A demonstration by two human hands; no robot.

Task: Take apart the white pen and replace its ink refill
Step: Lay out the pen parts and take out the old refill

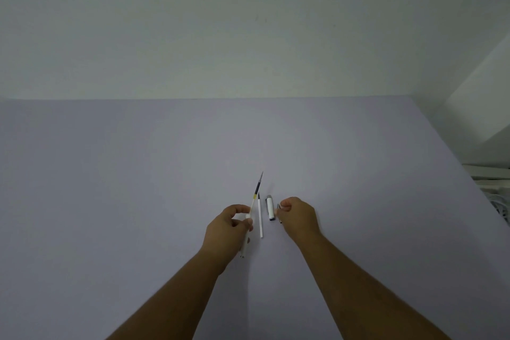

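My left hand (230,229) grips the white pen barrel (244,248), whose lower end pokes out below my fist. An ink refill (256,190) with a dark tip section and a yellow band sticks out of the barrel, slanting up and away. A second refill (260,217), white with a dark tip, lies flat on the table just right of my left hand. The white pen cap (270,207) with a grey end lies beside it. My right hand (299,215) rests on the table with fingers curled on a small dark part (279,212).
The lilac table (165,174) stretches wide on all sides and ends at a pale wall at the back. White objects (494,190) sit beyond the table's right edge.
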